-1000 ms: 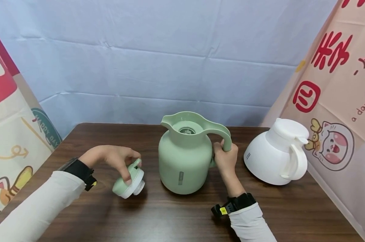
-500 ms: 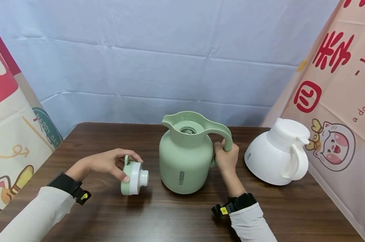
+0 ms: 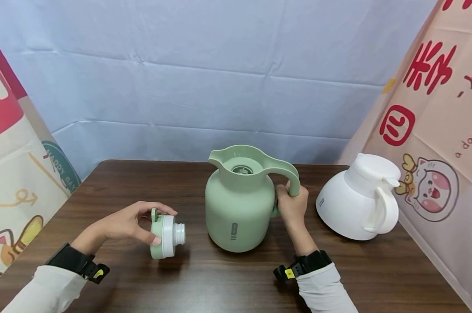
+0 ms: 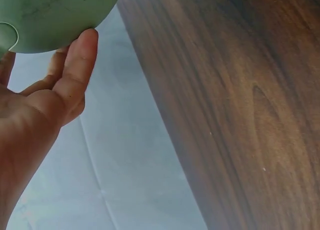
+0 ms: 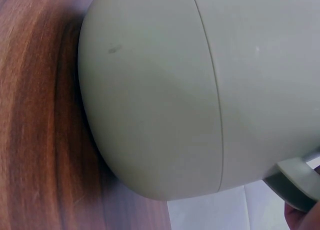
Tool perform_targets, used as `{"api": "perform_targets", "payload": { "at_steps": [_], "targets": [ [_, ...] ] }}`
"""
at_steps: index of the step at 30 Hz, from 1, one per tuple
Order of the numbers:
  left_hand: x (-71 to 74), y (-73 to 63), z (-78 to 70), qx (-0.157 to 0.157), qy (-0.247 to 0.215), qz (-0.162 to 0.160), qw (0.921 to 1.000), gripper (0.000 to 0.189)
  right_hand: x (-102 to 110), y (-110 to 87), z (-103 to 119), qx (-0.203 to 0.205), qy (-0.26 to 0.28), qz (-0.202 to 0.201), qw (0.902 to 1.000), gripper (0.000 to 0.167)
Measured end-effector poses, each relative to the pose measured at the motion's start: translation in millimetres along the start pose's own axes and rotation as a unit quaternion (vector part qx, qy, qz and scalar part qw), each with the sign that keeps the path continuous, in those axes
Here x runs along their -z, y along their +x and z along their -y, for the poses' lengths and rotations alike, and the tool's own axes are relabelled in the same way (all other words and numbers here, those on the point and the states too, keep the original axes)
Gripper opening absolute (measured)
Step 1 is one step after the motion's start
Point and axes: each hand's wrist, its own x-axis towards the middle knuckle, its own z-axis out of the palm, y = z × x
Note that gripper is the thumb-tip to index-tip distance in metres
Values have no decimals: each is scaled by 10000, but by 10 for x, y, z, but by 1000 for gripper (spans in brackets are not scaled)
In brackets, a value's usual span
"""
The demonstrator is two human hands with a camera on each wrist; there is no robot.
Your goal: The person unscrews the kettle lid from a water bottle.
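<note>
A green thermos jug stands upright on the brown wooden table, its mouth uncovered and its spout toward the left. My right hand grips the jug's handle; the right wrist view shows the jug body close up, with only a bit of the hand at the edge. To the left of the jug, my left hand holds the green and white lid between thumb and fingers. The lid is turned on its side, its white threaded plug facing the jug. From the left wrist, the lid's green top appears above the fingers.
A white thermos jug with its lid on stands to the right of my right hand, its handle toward the front right. Behind the wooden table hangs a pale blue cloth, with printed cloths at both sides.
My left hand has turned the lid from a tilt onto its side, plug toward the jug, then shifted slightly left and down. The right hand and both jugs have stayed in place.
</note>
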Motion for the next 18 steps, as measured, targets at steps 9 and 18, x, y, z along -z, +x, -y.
{"api": "perform_targets", "payload": {
  "at_steps": [9,18],
  "targets": [
    [-84,-33,24,-152,352,-777,9962,51,-5,-1,-5,38,-4,-16,10000,39],
    [-253,-5,83,18,739,-1758,9816,60,-5,-5,10,6,-11,-54,10000,37]
  ]
}}
